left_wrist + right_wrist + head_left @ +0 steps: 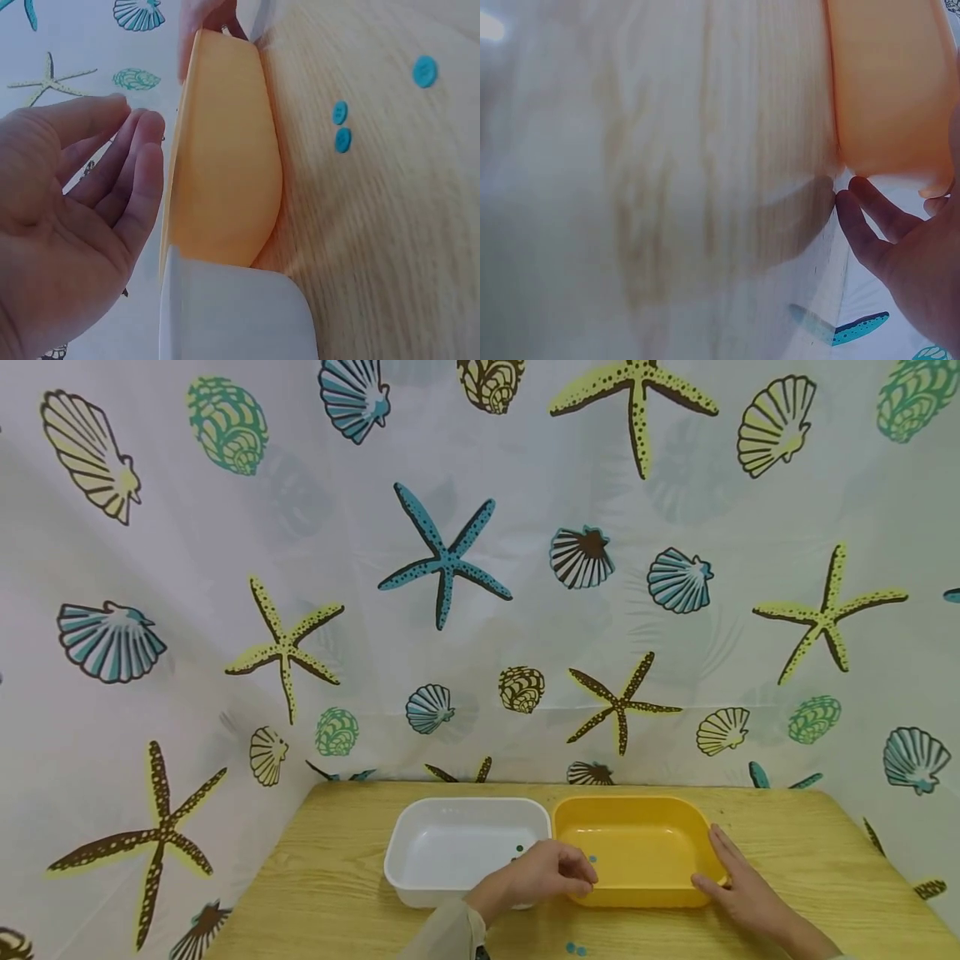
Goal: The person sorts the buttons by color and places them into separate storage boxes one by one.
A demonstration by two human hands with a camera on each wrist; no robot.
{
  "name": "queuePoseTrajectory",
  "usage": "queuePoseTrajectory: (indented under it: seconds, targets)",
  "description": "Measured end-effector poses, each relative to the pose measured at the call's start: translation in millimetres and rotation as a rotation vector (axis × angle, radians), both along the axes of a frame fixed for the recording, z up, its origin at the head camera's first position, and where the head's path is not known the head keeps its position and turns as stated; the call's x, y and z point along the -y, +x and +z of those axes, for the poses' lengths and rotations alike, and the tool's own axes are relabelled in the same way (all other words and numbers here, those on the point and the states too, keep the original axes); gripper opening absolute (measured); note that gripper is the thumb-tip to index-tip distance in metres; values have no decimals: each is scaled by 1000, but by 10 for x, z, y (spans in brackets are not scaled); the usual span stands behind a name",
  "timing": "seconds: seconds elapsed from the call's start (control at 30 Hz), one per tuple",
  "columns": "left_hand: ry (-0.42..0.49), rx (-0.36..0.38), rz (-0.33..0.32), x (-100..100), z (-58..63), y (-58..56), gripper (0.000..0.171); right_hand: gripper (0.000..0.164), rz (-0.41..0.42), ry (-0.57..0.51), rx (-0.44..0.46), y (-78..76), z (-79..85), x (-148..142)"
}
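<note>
My left hand [546, 870] hovers over the near left part of a yellow plastic tray [637, 893], fingers loosely curved. Nothing shows between its fingertips in the left wrist view. Below and beside these fingers, a small teal button [592, 858] lies on the tray's floor. At the tray's right end my right hand [742, 885] grips the rim, thumb over the near corner and fingers along the outside. The right wrist view shows those fingertips [847, 201] against the tray's end. A white tray [420, 893] sits left of the yellow one, with dark green buttons [519, 848] inside.
Teal buttons [342, 140] lie on the wooden table [322, 877] in front of the trays; another teal button [424, 71] lies farther off. A white curtain [525, 635] printed with shells and starfish surrounds the table at the back and sides.
</note>
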State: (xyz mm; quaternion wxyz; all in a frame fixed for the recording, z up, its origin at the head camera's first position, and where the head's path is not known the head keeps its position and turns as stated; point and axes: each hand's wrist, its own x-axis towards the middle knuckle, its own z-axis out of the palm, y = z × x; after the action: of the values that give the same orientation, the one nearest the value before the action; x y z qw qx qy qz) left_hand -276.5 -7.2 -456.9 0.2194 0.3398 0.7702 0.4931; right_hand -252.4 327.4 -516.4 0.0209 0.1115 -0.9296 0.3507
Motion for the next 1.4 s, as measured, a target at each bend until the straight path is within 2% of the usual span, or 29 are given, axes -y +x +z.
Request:
queuePoseTrajectory:
  seconds: [0.13, 0.27, 0.37, 0.53, 0.6, 0.7, 0.77, 0.93, 1.2, 1.4]
  targets:
    - [-38, -41, -118, 55, -47, 71, 11, 84, -3, 1, 7, 4, 4, 0]
    - [-79, -63, -200, 96, -98, 151, 11, 85, -8, 2, 17, 6, 13, 3]
    - [-127, -56, -246, 124, -126, 206, 10, 84, -6, -1, 18, 6, 14, 5]
    - [-291, -97, -304, 197, -199, 262, 8, 84, -1, -12, 22, 8, 15, 12]
    - [-328, -81, -317, 231, -235, 277, 7, 84, -1, -16, 23, 6, 17, 16]
    - [-329, -15, -329, 276, -285, 295, 8, 83, 1, -22, 22, 4, 14, 17]
    - [-310, 62, -311, 296, -289, 324, 9, 83, 2, -18, 18, -1, 6, 15]
    - [-336, 117, -283, 315, -349, 361, 15, 83, 5, -12, 8, -2, -10, 10]
    - [-397, 57, -197, 340, -365, 461, 18, 84, 4, -20, 16, -3, -14, 2]
    - [-388, 26, -222, 348, -401, 463, 20, 84, 5, -22, 30, -1, -7, 5]
